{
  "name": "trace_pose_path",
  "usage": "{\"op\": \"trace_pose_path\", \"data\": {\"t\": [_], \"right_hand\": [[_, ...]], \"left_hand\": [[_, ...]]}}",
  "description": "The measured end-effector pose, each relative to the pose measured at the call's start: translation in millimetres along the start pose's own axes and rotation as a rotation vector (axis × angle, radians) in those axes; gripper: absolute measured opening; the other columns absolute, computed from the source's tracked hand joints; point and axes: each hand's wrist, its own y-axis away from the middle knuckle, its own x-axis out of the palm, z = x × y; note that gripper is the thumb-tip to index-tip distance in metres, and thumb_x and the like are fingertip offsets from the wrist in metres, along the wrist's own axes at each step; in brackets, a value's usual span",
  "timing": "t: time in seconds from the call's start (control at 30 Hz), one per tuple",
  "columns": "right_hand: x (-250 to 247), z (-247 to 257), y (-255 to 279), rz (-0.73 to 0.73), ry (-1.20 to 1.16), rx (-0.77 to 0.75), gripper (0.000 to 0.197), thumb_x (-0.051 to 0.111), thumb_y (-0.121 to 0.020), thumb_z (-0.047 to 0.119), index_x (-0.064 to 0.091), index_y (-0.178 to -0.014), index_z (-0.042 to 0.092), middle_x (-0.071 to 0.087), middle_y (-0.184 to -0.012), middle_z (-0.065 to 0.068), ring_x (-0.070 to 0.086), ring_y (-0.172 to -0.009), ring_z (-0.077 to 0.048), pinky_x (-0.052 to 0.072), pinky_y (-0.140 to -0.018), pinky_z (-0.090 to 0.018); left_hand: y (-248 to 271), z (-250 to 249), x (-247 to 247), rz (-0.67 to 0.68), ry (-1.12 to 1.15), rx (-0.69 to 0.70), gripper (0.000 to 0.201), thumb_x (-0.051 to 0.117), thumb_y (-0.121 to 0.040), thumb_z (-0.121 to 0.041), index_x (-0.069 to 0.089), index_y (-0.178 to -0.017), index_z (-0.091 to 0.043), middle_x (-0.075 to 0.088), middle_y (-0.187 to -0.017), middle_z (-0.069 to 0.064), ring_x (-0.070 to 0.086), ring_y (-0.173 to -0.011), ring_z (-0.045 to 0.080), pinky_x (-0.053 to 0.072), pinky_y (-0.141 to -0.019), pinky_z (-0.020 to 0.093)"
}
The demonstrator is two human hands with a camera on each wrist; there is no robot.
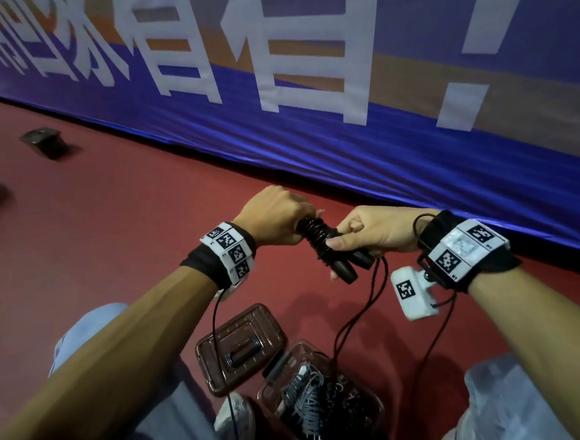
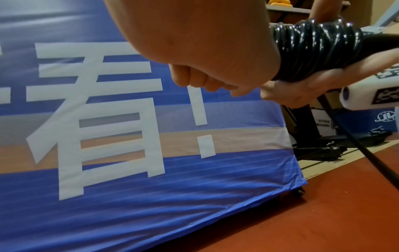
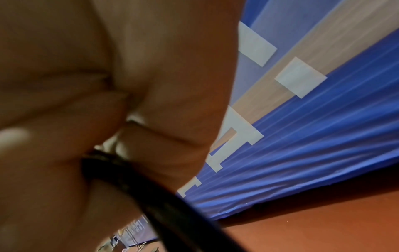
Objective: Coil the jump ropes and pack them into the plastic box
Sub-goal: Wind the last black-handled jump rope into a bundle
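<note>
Plastic box (image 1: 371, 417) on the floor (image 1: 116, 211), lid (image 1: 240, 347) just left (ropes (image 1: 315, 400) inside).

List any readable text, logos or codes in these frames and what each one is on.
"看!": large white print on the blue banner, clearest in the left wrist view.
Other banner characters at the head view's top left: cut off, unreadable.
Square black-and-white code tags on both wristbands and the wrist camera: no words.
Logo and print on a far blue board: too small.

box (image 1: 374, 409) mouth open, seemingly part-filled | lid (image 1: 239, 347) touching | floor (image 1: 116, 211) free
</note>
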Motion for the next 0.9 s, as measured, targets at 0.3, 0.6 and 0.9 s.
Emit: {"op": "trace_pose_path", "data": {"t": [0.3, 0.6, 0.9], "right_hand": [[-1.1, -6.2, -2.9, 0.036, -0.392, -0.017, 0.079, 0.080, -0.054, 0.082, 0.075, -0.093, 0.013, 0.058, -0.084, -0.032, 0.041, -0.066, -0.024, 0.043, -0.052, -0.030], [21.7, 9.2, -41.5, -0.267, -0.891, -0.200, 0.073, 0.016, -0.104, 0.064, 0.055, -0.075, 0.010, 0.034, -0.043, -0.002, 0.013, -0.028, -0.006, 0.009, -0.033, -0.021], [14.7, -0.2, -37.6, -0.844, -0.003, 0.273, 0.024, 0.049, -0.097, 0.013, 0.061, -0.079, 0.004, 0.063, -0.064, -0.012, 0.042, -0.041, -0.017, 0.030, -0.042, -0.022]], "left_hand": [[-5.0, -27.7, 2.5, -0.198, 0.270, -0.206, 0.034, 0.050, -0.085, -0.029, 0.051, -0.056, -0.013, 0.052, -0.052, 0.001, 0.048, -0.043, 0.028, 0.039, -0.042, 0.033], [-18.9, -21.0, 5.1, -0.135, 0.402, -0.955, 0.032, 0.069, -0.072, -0.027, 0.047, -0.054, -0.014, 0.051, -0.048, -0.006, 0.048, -0.048, 0.015, 0.035, -0.047, 0.026], [-18.3, -31.0, 38.5, 0.492, -0.056, -0.919, 0.024, 0.064, -0.082, -0.026, 0.065, -0.102, -0.012, 0.068, -0.093, 0.007, 0.069, -0.085, 0.031, 0.049, -0.067, 0.034]]}}
